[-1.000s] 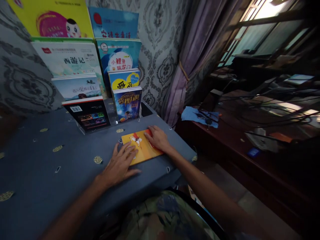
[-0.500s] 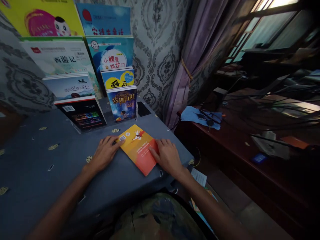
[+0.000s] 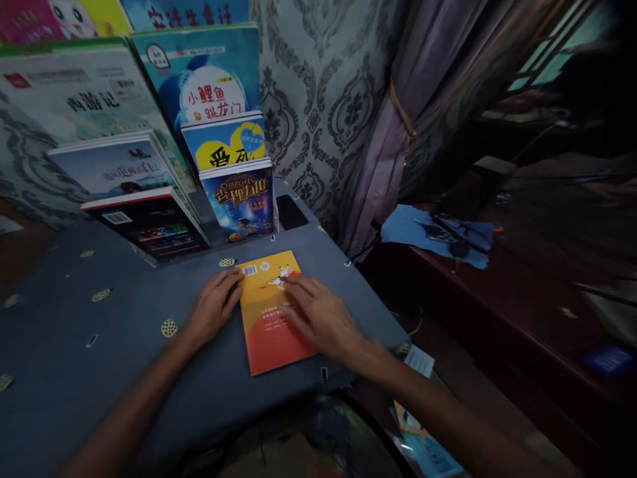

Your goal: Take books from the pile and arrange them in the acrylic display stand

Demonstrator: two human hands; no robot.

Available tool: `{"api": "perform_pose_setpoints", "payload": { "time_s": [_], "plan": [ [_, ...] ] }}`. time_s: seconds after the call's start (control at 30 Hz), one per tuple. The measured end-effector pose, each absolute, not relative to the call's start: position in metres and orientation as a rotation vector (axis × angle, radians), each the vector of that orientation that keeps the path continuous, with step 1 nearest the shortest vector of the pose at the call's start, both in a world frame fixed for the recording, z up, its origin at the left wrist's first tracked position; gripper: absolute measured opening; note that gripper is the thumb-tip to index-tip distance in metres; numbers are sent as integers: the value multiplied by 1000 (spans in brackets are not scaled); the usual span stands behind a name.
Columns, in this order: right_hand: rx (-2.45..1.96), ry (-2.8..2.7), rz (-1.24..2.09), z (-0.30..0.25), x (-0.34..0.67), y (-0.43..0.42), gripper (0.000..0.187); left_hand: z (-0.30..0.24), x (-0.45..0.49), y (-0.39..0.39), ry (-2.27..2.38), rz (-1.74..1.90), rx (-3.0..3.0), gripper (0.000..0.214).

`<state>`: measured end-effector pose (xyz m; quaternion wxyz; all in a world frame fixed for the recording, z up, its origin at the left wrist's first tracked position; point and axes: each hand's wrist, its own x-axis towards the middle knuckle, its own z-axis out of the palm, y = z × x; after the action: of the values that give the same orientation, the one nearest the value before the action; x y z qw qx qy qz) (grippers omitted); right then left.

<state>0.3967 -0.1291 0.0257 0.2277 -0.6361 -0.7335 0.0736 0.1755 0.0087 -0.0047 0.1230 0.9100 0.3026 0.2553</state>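
A thin yellow, orange and red book (image 3: 266, 342) lies flat near the table's front edge, its barcode at the upper left corner. Beside its left edge rests my left hand (image 3: 215, 307), fingertips touching that edge, loosely bent and not wrapped round it. Over the book's right half lies my right hand (image 3: 323, 318), its fingers stretched across the cover and hiding part of the picture and print. Neither hand lifts the book.
Behind stand tiered books, including a blue-purple book (image 3: 241, 202) and a black book (image 3: 154, 226). A dark flat object (image 3: 292, 211) lies beside them. On the right, a dark red table (image 3: 478, 292) bears a blue cloth (image 3: 405, 226). More books (image 3: 423, 438) lie lower down.
The book has turned on the table so its sides run straighter toward me. My right hand has moved from its right edge onto the cover. The view has shifted closer.
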Motion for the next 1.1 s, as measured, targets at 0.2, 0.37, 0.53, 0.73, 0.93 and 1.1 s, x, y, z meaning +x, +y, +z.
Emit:
{"api": "perform_pose_setpoints", "payload": {
  "time_s": [0.2, 0.37, 0.53, 0.73, 0.93, 1.1],
  "plan": [
    [-1363, -2341, 321, 12, 358, -71, 62, -4, 171, 5, 885, 749, 2594, 24],
    [-1340, -2385, 326, 4, 360, -59, 73, -2, 172, 7, 901, 728, 2591, 23],
    [-1333, -2373, 384, 4, 369, -61, 71, -1, 175, 6, 907, 729, 2626, 23],
    [-1432, -2301, 401, 4, 388, -56, 71, -2, 174, 8, 948, 718, 2646, 24],
    [-1574, -2133, 342, -6, 438, -40, 53, 1, 174, 7, 929, 725, 2682, 26],
    [-1404, -2085, 455, -19, 467, -26, 47, 5, 175, 8, 900, 690, 2772, 23]
  ]
}}
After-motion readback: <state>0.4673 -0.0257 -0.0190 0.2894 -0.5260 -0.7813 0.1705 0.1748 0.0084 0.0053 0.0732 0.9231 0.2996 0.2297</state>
